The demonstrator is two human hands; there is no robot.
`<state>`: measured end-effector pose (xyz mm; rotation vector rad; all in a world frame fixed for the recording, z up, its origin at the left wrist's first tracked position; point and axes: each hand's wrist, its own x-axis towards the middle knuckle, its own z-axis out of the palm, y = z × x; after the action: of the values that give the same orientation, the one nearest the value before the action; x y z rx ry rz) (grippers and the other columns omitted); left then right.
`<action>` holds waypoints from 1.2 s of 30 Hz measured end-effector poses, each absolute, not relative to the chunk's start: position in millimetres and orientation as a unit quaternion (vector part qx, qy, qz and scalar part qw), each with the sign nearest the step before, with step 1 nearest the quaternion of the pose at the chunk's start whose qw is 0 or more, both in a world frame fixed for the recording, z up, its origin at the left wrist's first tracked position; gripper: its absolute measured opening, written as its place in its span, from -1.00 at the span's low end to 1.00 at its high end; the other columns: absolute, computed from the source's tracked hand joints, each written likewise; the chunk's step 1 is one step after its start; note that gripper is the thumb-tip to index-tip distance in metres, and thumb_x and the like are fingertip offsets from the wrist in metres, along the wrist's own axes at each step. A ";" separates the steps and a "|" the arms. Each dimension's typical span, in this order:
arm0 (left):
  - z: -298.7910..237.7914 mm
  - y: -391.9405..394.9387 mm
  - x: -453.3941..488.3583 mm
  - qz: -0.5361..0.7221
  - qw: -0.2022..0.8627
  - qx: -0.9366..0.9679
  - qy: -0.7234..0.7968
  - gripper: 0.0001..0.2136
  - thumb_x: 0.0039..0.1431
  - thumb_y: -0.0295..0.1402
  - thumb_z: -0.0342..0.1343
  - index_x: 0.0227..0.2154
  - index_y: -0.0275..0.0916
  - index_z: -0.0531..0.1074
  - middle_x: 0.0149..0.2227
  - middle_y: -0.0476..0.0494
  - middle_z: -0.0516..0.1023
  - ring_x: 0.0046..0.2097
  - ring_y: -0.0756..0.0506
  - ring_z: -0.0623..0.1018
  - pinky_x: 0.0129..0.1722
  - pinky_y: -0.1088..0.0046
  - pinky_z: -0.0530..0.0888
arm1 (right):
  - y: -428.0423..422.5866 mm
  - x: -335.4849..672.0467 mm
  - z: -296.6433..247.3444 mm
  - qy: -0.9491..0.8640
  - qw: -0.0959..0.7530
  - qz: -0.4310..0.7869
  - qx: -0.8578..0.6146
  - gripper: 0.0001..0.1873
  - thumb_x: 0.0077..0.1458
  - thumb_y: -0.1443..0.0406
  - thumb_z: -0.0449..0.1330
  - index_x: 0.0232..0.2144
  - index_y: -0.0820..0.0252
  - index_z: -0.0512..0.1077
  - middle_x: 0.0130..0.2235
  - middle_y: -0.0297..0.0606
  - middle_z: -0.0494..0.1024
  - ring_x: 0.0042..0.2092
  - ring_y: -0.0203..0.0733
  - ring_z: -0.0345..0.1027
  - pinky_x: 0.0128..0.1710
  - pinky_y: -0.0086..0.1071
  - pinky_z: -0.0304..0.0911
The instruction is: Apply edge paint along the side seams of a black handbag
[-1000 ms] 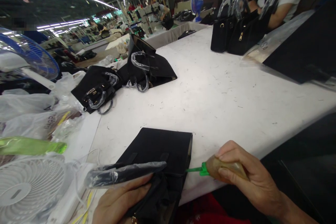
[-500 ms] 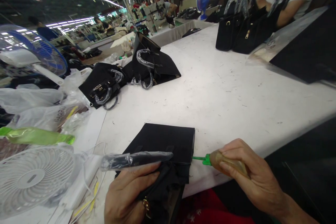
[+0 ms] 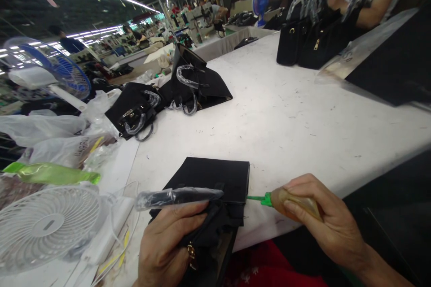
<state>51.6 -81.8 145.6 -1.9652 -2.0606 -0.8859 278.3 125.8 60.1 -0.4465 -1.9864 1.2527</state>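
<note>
A black handbag (image 3: 208, 175) lies at the table's near edge, its plastic-wrapped handle (image 3: 178, 198) lying across it. My left hand (image 3: 168, 242) is closed on the bag's lower part, just below that handle, beside a gold-coloured metal fitting (image 3: 191, 253). My right hand (image 3: 323, 219) is wrapped round a squeeze bottle (image 3: 286, 202) of amber colour with a green nozzle (image 3: 261, 198). The thin nozzle points left, its tip at the bag's right side edge. Whether the tip touches the bag I cannot tell.
More black handbags (image 3: 202, 83) lie at the table's far left, others (image 3: 303, 42) stand far right near a person. On the left are a white fan (image 3: 47, 228), a blue fan (image 3: 63, 69), a green bottle (image 3: 50, 174) and plastic bags. Thread scraps dot the white table (image 3: 276, 121).
The view has shifted slightly. My left hand and the wrapped handle sit a little higher and further right in the picture. Both hands keep their hold.
</note>
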 end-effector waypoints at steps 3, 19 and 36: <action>144.7 -82.7 50.4 -0.290 0.077 -0.657 -0.692 -0.82 0.21 -0.55 0.10 -0.24 -0.21 0.56 -0.17 -0.13 0.66 -0.15 -0.08 0.64 -0.20 0.44 0.57 | 124.2 276.1 57.2 -0.786 0.348 0.490 -0.147 -0.85 0.26 0.42 0.15 -0.19 0.06 0.38 -0.22 -0.25 0.43 -0.20 -0.15 0.38 -0.27 -0.25 0.34; 153.6 -73.2 51.5 -0.300 0.056 -0.669 -0.677 -0.82 0.22 -0.57 0.07 -0.24 -0.24 0.53 -0.18 -0.15 0.66 -0.18 -0.06 0.64 -0.22 0.45 0.54 | 122.3 278.9 63.5 -0.763 0.332 0.534 -0.150 -0.88 0.25 0.39 0.16 -0.21 0.03 0.39 -0.25 -0.26 0.45 -0.24 -0.14 0.41 -0.31 -0.27 0.35; 160.8 -63.5 55.4 -0.299 0.037 -0.672 -0.677 -0.70 0.06 -0.68 0.02 -0.23 -0.27 0.53 -0.18 -0.14 0.67 -0.19 -0.07 0.65 -0.21 0.40 0.57 | 122.3 281.7 77.4 -0.771 0.306 0.530 -0.178 -0.97 0.24 0.29 0.20 -0.27 0.01 0.44 -0.28 -0.27 0.48 -0.28 -0.12 0.45 -0.39 -0.34 0.41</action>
<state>55.4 -63.5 160.8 -2.0614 -2.0780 -0.9183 281.7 122.3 77.4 -0.4704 -2.0392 1.4031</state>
